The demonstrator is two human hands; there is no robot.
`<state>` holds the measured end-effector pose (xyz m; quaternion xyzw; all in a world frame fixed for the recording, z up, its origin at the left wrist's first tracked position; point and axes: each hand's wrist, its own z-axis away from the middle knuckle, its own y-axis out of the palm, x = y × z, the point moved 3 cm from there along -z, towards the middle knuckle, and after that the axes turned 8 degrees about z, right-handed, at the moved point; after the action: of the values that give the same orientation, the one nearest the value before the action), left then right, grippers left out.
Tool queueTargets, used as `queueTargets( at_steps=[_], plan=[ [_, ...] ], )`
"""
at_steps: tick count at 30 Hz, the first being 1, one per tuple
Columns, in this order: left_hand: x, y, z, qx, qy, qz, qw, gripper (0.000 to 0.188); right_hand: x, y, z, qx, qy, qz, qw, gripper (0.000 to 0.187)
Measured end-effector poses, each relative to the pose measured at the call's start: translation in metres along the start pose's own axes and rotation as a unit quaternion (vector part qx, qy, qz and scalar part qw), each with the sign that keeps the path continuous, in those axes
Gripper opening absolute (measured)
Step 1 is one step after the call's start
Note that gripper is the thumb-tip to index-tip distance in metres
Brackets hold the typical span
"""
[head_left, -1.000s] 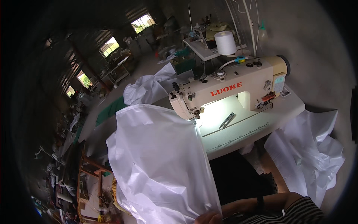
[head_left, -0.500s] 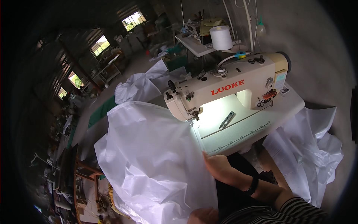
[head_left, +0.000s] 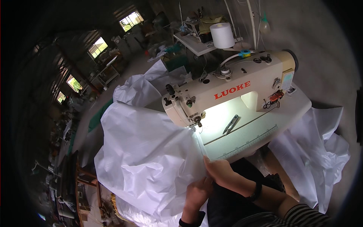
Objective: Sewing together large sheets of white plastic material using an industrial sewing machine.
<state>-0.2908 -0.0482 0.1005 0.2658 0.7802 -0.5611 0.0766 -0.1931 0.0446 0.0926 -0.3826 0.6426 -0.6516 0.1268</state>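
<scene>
A large sheet of white fabric (head_left: 147, 147) drapes over the left side of the sewing machine (head_left: 227, 87) and hangs down toward me. Its right edge, folded into a narrow strip, runs up under the needle area (head_left: 196, 126). My right hand (head_left: 221, 172) is closed on that edge just in front of the machine bed. Close below it, my left hand (head_left: 197, 193) is closed on the same edge, the fingers partly hidden. On the lit bed lies a pair of small thread snips (head_left: 231, 125), touched by neither hand.
A white thread cone (head_left: 222, 36) stands behind the machine. More white fabric (head_left: 312, 151) hangs at the right, and another heap (head_left: 138, 87) lies beyond the machine head. A wooden frame (head_left: 87, 178) stands at the lower left. Another worktable (head_left: 198, 45) is at the back.
My left hand has come up from the lower edge of the picture to the fabric edge beside my right hand. The fabric's lower part has shifted and bunched; my right hand stays nearly in place.
</scene>
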Motion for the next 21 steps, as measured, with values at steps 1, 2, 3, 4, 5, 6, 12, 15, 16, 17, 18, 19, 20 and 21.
queueTargets(
  at_steps=[1, 2, 3, 4, 5, 6, 12, 15, 16, 17, 18, 19, 20, 21],
  plan=[
    [0.003, 0.002, -0.004, 0.002, -0.002, 0.001, 1.000, 0.007, -0.001, 0.000, -0.005, 0.003, 0.001, -0.001, 1.000, 0.048],
    [0.006, 0.003, -0.008, -0.003, -0.018, -0.009, 1.000, 0.006, -0.003, 0.003, -0.010, 0.003, -0.001, -0.006, 1.000, 0.047],
    [0.010, 0.003, -0.014, -0.010, -0.032, -0.020, 0.999, 0.007, -0.006, 0.002, -0.018, 0.000, -0.002, -0.009, 1.000, 0.047],
    [0.012, 0.005, -0.021, 0.001, -0.049, -0.048, 0.998, 0.006, -0.011, -0.002, -0.026, -0.001, -0.002, -0.009, 1.000, 0.047],
    [0.011, 0.006, -0.026, 0.000, -0.049, -0.048, 0.998, 0.006, -0.017, -0.004, -0.034, 0.034, 0.021, -0.034, 0.999, 0.043],
    [0.010, 0.008, -0.029, -0.006, -0.065, -0.066, 0.996, 0.006, -0.020, -0.002, -0.038, 0.071, 0.043, -0.059, 0.995, 0.039],
    [0.007, 0.012, -0.032, -0.035, -0.105, -0.164, 0.980, 0.004, -0.019, 0.013, -0.050, -0.011, 0.041, -0.023, 0.999, 0.025],
    [0.017, 0.009, -0.044, -0.039, -0.105, -0.169, 0.979, 0.004, -0.021, 0.009, -0.059, -0.014, 0.021, -0.022, 0.999, 0.023],
    [0.022, 0.010, -0.047, -0.040, -0.102, -0.170, 0.979, 0.002, -0.022, 0.010, -0.065, -0.016, 0.031, -0.020, 0.999, 0.022],
    [0.024, 0.010, -0.050, -0.041, -0.100, -0.171, 0.979, 0.004, -0.023, 0.011, -0.070, -0.016, 0.031, -0.021, 0.999, 0.022],
    [0.023, 0.009, -0.053, -0.038, -0.099, -0.170, 0.980, 0.004, -0.025, 0.013, -0.074, -0.008, 0.028, -0.021, 0.999, 0.021],
    [0.020, 0.007, -0.055, -0.047, -0.100, -0.176, 0.978, 0.009, -0.027, 0.015, -0.079, 0.000, 0.025, -0.022, 0.999, 0.021],
    [0.018, 0.004, -0.057, -0.055, -0.101, -0.182, 0.977, 0.014, -0.030, 0.017, -0.084, 0.001, 0.027, -0.024, 0.999, 0.021],
    [0.013, 0.002, -0.057, -0.049, -0.101, -0.178, 0.978, 0.014, -0.037, 0.020, -0.088, 0.006, 0.037, -0.046, 0.998, 0.019]
  ],
)
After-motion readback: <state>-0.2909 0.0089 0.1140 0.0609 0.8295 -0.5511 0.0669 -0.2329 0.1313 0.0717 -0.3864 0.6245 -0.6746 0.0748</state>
